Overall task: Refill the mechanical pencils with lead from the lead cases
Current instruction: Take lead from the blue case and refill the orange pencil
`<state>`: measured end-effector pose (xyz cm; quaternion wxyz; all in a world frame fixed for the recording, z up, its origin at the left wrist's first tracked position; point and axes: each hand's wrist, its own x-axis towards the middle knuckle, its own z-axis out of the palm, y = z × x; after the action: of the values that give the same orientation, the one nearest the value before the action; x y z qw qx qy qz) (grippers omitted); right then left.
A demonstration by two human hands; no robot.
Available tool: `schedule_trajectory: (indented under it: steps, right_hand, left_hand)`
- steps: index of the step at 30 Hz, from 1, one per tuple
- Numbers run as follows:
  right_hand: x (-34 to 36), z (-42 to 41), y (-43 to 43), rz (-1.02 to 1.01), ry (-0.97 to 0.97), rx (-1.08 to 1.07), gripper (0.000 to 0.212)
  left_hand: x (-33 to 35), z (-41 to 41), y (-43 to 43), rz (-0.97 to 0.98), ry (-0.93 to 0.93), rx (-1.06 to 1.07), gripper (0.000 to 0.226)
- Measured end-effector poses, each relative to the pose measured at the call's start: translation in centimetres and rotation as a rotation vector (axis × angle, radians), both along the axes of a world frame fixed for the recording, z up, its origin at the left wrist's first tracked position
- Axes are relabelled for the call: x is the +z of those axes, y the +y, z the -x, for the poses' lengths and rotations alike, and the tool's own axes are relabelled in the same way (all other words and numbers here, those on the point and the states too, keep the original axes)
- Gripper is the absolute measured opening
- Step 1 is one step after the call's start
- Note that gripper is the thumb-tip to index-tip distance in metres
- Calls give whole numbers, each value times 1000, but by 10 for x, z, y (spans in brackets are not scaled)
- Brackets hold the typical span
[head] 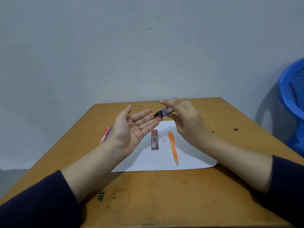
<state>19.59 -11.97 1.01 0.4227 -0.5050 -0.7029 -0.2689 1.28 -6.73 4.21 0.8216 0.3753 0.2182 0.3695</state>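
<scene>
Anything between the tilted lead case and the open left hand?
Nothing visible. The right hand holds the lead case with its dark end just above the fingertips of the left hand, no object between. The orange pencil and red case lie on the paper below.

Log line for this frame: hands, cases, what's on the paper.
right hand holds purple lead case, dark end tilted down | left hand open, palm up beneath it | white paper: red lead case, orange pencil
</scene>
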Motion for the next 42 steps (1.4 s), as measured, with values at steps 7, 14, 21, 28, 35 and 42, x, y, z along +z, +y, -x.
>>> schedule_trajectory:
  steps: [7,14,21,28,35,42]
  right_hand:
    - [1,-1,0,-47,-61,10,36]
    - [1,-5,0,-103,-152,8,19]
    - [2,-6,0,-103,-137,14,17]
    - [1,-5,1,-60,-90,12,20]
    - [1,-6,0,-50,-1,19,22]
    - [0,-4,-1,-67,37,19,24]
  left_hand:
    - [1,1,-1,54,13,-28,56]
    - [2,1,-1,85,11,-46,55]
    - [4,2,-1,96,-4,-69,55]
    - [5,2,-1,88,1,-72,47]
    - [4,1,-2,33,69,-82,29]
    - [-1,0,-1,-101,202,-44,18]
